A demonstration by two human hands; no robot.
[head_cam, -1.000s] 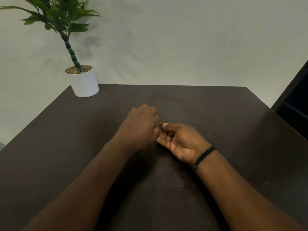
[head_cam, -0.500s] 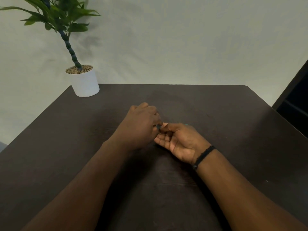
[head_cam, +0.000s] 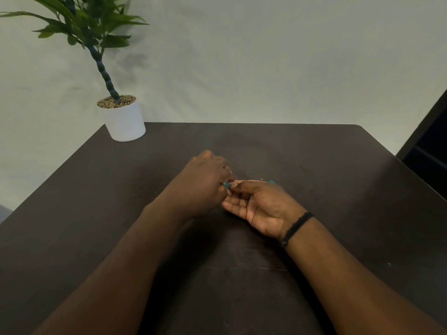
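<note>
My left hand [head_cam: 204, 183] and my right hand [head_cam: 260, 206] meet over the middle of the dark table [head_cam: 338, 213]. Between their fingertips sits a small teal object [head_cam: 227, 185], too small to identify. My left hand lies knuckles up, its fingers curled, and pinches the object. My right hand is turned palm up, with its thumb and forefinger meeting the object from the right. A teal tip [head_cam: 272, 181] peeks out behind my right hand; whether it belongs to the same object is unclear. A black band [head_cam: 296, 227] circles my right wrist.
A potted plant in a white pot [head_cam: 124, 119] stands at the table's far left corner against a pale wall. A dark piece of furniture [head_cam: 428, 146] rises beyond the table's right edge.
Both hands stay together at the table's middle with only slight finger movement on the small object. The teal tip behind my right hand now shows.
</note>
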